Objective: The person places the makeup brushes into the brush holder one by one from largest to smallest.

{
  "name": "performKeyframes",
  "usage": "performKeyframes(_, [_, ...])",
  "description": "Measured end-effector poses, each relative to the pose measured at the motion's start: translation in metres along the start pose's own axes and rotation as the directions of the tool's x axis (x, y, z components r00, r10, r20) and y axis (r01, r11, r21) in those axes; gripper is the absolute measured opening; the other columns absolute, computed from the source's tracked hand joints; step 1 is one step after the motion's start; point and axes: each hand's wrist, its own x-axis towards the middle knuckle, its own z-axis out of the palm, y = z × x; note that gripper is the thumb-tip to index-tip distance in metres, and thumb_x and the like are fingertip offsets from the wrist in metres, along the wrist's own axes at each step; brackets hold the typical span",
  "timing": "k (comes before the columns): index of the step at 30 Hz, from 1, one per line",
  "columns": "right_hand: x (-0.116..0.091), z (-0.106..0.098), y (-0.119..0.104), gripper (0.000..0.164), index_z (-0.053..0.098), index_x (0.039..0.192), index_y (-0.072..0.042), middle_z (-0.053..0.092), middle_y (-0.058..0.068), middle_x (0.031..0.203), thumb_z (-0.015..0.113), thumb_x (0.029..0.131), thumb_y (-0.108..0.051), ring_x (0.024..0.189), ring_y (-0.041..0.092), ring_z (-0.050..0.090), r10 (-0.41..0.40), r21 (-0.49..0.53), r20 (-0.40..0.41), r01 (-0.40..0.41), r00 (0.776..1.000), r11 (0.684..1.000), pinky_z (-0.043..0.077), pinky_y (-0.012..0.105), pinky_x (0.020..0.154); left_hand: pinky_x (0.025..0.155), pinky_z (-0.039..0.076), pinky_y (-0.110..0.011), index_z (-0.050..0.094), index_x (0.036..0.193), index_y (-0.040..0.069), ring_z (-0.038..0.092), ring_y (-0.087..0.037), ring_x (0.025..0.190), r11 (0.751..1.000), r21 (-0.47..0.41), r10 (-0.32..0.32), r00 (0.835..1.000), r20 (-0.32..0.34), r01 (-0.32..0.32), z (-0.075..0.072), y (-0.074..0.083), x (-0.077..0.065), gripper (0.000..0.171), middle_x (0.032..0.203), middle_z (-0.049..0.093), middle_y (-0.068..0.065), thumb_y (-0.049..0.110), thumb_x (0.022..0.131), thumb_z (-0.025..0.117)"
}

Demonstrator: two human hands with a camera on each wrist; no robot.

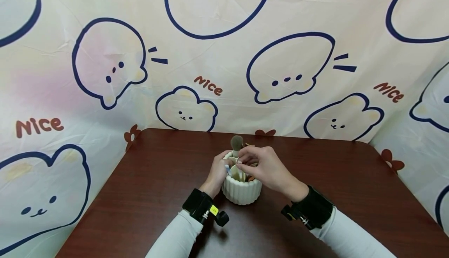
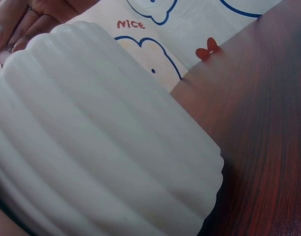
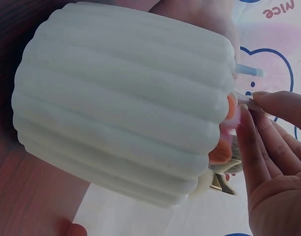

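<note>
A white ribbed pot point(image 1: 242, 192) stands on the table, packed with makeup brushes and thin sticks. My left hand point(image 1: 216, 172) holds the pot at its left side, fingers by the rim; the pot hides part of that hand in the right wrist view. Over the opening, my right hand point(image 1: 270, 168) pinches a thin pale, see-through stick point(image 3: 245, 100) between thumb and forefinger. The stick's lower end is hidden in the pot. A grey-green fluffy brush point(image 1: 236, 143) rises at the back. Beside the left hand a light-blue-tipped stick point(image 3: 249, 70) pokes out, and orange bristles point(image 3: 220, 151) show at the rim.
The dark reddish-brown wooden table point(image 1: 158, 180) extends around the pot on all sides. A pale cloth point(image 1: 224, 63) printed with blue bear outlines hangs behind the table and along its sides. A black camera band point(image 1: 317, 207) circles each wrist.
</note>
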Motion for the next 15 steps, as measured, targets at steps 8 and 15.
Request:
performKeyframes(8, [-0.001, -0.004, 0.0, 0.025, 0.072, 0.113, -0.004, 0.075, -0.005, 0.094, 0.078, 0.088, -0.005, 0.086, 0.006, 0.071, 0.0, -0.028, 0.006, 0.0, 1.0, 1.0, 0.06, 0.03, 0.078, 0.097, 0.042, -0.035, 0.06, 0.14, 0.004, 0.055, -0.021, 0.115, 1.0, -0.006, 0.013, 1.0, 0.0, -0.013, 0.0, 0.001, 0.0, 0.052, 0.135, 0.062, -0.012, 0.005, 0.091, 0.045])
performKeyframes(15, [0.0, -0.016, -0.003, 0.022, 0.073, 0.107, -0.006, 0.076, -0.001, 0.096, 0.079, 0.087, -0.002, 0.086, 0.009, 0.072, -0.045, -0.02, -0.063, 0.044, 0.997, 0.999, 0.061, 0.032, 0.077, 0.097, 0.044, -0.035, 0.059, 0.141, 0.002, 0.056, -0.024, 0.116, 1.0, -0.011, 0.025, 1.0, -0.002, -0.025, -0.001, 0.001, 0.002, 0.054, 0.136, 0.061, -0.015, 0.004, 0.089, 0.045])
